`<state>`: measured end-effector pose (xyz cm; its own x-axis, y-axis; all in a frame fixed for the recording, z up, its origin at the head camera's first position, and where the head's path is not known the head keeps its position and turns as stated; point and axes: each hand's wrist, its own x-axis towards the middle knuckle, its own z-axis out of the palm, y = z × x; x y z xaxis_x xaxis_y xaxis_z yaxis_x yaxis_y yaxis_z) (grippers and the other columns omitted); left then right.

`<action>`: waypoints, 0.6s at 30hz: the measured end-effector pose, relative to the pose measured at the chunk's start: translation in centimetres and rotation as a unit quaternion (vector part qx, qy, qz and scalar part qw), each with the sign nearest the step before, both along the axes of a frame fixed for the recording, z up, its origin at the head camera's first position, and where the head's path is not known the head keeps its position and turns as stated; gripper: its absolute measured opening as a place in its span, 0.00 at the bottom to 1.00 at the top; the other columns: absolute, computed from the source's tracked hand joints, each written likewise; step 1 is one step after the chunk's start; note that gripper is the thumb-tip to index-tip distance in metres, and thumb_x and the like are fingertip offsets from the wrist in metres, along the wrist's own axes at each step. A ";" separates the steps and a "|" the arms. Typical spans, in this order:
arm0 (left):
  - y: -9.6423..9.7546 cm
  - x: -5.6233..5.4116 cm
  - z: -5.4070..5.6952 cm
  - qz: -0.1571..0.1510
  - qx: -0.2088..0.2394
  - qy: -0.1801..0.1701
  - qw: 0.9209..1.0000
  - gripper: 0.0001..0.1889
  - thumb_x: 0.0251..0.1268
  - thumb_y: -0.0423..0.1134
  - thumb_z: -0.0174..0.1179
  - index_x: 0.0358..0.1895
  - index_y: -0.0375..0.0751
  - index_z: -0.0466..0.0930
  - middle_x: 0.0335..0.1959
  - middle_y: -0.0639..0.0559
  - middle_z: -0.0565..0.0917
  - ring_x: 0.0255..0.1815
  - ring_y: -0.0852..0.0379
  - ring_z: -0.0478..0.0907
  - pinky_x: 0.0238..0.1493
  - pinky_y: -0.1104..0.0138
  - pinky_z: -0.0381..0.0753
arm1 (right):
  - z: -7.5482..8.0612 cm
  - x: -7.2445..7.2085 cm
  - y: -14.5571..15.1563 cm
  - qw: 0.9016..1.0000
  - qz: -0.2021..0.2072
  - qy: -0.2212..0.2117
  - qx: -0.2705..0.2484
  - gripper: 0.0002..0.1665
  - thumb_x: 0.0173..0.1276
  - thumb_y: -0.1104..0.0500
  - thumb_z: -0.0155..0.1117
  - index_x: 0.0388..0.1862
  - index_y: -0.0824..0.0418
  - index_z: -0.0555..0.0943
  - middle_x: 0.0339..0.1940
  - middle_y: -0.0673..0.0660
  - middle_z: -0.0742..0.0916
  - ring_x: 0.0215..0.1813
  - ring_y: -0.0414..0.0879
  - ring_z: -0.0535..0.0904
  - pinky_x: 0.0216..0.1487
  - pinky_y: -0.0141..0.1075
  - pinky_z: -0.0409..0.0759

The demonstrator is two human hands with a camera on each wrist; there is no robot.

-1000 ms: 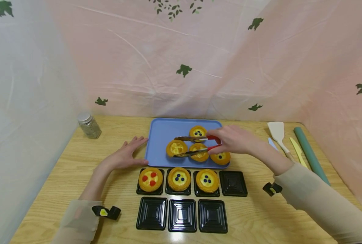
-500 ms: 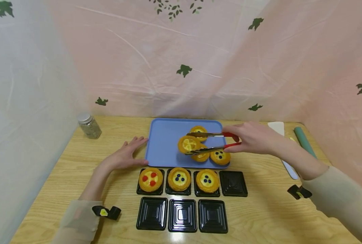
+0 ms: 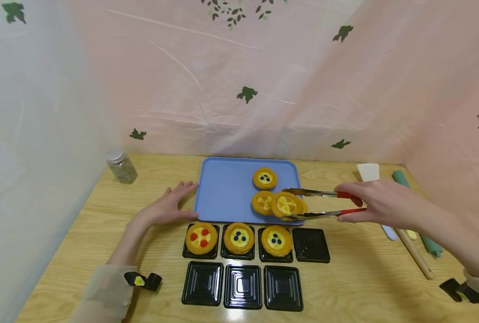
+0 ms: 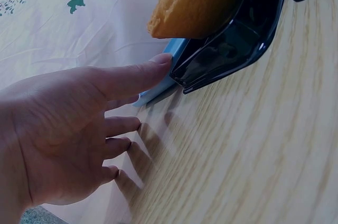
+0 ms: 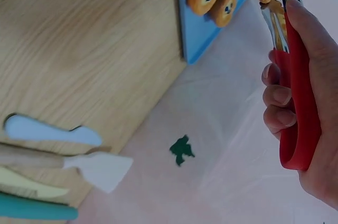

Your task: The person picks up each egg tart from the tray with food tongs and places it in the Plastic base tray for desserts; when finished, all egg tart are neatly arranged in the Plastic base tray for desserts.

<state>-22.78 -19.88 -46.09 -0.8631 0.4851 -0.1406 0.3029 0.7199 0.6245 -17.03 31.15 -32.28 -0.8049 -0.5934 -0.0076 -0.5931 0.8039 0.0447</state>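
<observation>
My right hand [image 3: 378, 204] grips red-handled metal tongs [image 5: 301, 102]. An egg tart with yellow fruit slices [image 3: 284, 204] is pinched between the tong tips, over the right part of the blue tray [image 3: 223, 188]. Behind it, largely covered in the head view, is a tart near the tray's corner. Another sliced-fruit tart [image 3: 261, 203] and a blueberry-topped tart [image 3: 265, 178] lie on the tray. With fingers spread, my left hand [image 3: 170, 206] touches the tray's left edge; in the left wrist view its thumb [image 4: 158, 63] reaches the blue rim beside a black square dish [image 4: 232, 49].
In front of the tray, black dishes hold a red-topped tart [image 3: 201, 238] and two blueberry tarts [image 3: 239, 238]. Further black dishes [image 3: 311, 245] hold nothing. A lidded jar [image 3: 121, 167] stands at left. A spatula [image 5: 103, 168], plastic knives and a teal rolled item [image 5: 37, 206] lie at right.
My right hand has moved right with the tongs, carrying the sliced-fruit tart from the tray's middle to its right side, raised. My left hand stays at the tray edge.
</observation>
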 end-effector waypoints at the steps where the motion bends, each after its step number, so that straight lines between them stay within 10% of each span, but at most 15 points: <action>1: 0.0 0.0 0.0 -0.001 0.000 0.000 1.000 0.50 0.65 0.56 0.68 0.83 0.43 0.52 0.85 0.34 0.49 0.86 0.30 0.37 0.83 0.34 0.32 | -0.1 0.3 0.5 1.000 -0.006 0.000 0.000 0.32 0.59 0.31 0.73 0.56 0.47 0.83 0.23 0.34 0.74 0.19 0.29 0.58 0.20 0.25 0.58; 18: -0.1 -0.2 -0.2 0.001 -0.004 -0.005 1.000 0.50 0.65 0.56 0.69 0.84 0.44 0.51 0.86 0.37 0.48 0.87 0.33 0.36 0.84 0.36 0.32 | -2.3 4.2 4.7 0.998 -0.050 0.016 0.017 0.29 0.55 0.30 0.74 0.48 0.44 0.80 0.22 0.33 0.69 0.21 0.27 0.56 0.21 0.25 0.56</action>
<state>-23.02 -19.97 -46.29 -0.8627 0.4817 -0.1540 0.2945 0.7260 0.6214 -12.86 35.85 -34.55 -0.8604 -0.5095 0.0007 -0.5074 0.8569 0.0905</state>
